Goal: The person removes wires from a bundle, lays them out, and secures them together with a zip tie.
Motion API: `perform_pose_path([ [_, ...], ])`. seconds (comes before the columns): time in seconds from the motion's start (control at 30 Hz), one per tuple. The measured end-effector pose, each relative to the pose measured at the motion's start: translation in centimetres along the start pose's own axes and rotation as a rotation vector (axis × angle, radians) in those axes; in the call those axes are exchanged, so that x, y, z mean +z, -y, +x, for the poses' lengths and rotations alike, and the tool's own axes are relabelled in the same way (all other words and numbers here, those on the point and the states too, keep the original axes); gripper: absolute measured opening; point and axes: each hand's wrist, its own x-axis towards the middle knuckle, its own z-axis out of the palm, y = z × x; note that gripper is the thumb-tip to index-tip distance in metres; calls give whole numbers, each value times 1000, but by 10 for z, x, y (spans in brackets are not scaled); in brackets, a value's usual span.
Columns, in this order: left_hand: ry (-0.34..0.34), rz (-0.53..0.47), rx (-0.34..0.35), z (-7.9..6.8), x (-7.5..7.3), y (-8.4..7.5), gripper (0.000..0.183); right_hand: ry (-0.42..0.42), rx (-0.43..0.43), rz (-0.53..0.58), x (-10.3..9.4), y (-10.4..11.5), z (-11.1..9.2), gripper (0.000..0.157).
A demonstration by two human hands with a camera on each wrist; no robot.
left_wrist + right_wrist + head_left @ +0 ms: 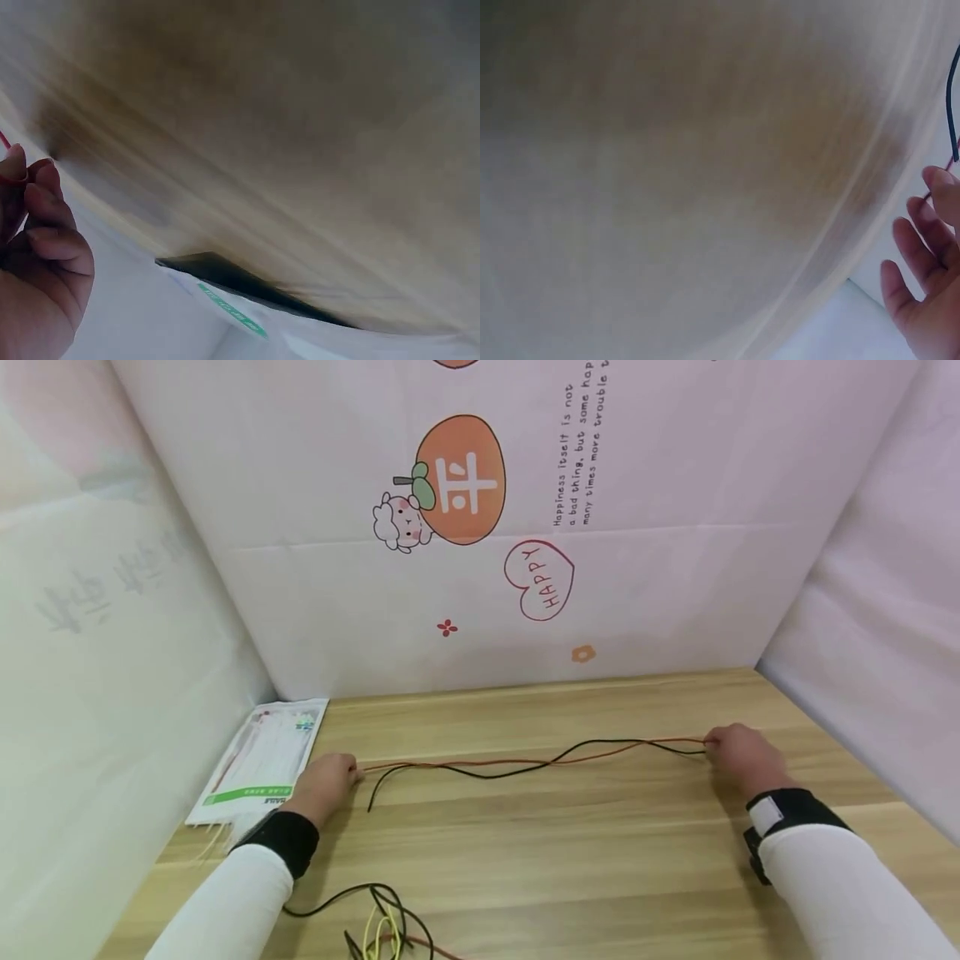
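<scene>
A thin red wire (480, 763) stretches across the wooden table between both hands. Its left end is pinched by my left hand (326, 783), where a red bit (4, 140) shows at the fingertips in the left wrist view. My right hand (744, 756) pinches the other end between thumb and forefinger, its remaining fingers spread loosely in the right wrist view. A black wire (487, 777) weaves over and under the red one. The black wire's left end bends toward me, loose on the table; its right end (952, 112) stops just short of my right fingertips.
A tangle of black, yellow and red wires (386, 935) lies at the table's near edge, left of centre. Beyond my left wrist is a white packet with a green stripe (262, 756). Printed white sheets (337, 610) wall in the wooden table (555, 852) at back and sides.
</scene>
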Motion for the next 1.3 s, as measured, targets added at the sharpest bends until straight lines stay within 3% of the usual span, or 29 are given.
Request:
perform_pose_path([
  [0.2,10,-3,41,-8,-5,0,26,58,-11,-48,1,5,-4,28],
  [0.37,57,-62,-10,-11,-4,6,29,69,-61,-75,-3,15,-12,32],
  [0.53,-7,-158,-30,-26,-22,7,51,-27,-125,-151,-11,28,-15,41],
  [0.63,-103,-212,71,-51,-38,-5,61,-133,-164,-195,-21,43,-27,44],
  [0.7,-145,-235,197,-72,-43,-13,68,-225,-212,-209,-26,57,-41,44],
  [0.77,-142,-240,334,-94,-43,-22,80,-327,-292,-203,-30,72,-57,44],
  [0.87,-54,-215,493,-119,-35,-32,103,-506,-467,-188,-30,97,-78,45],
  [1.0,124,-214,549,-133,-22,-43,119,-635,-685,-161,-25,127,-96,49],
  [1.17,328,-281,525,-137,-10,-54,124,-568,-791,-148,-9,158,-111,48],
  [1.3,409,-286,530,-143,-3,-62,120,-514,-862,-154,6,174,-122,47],
])
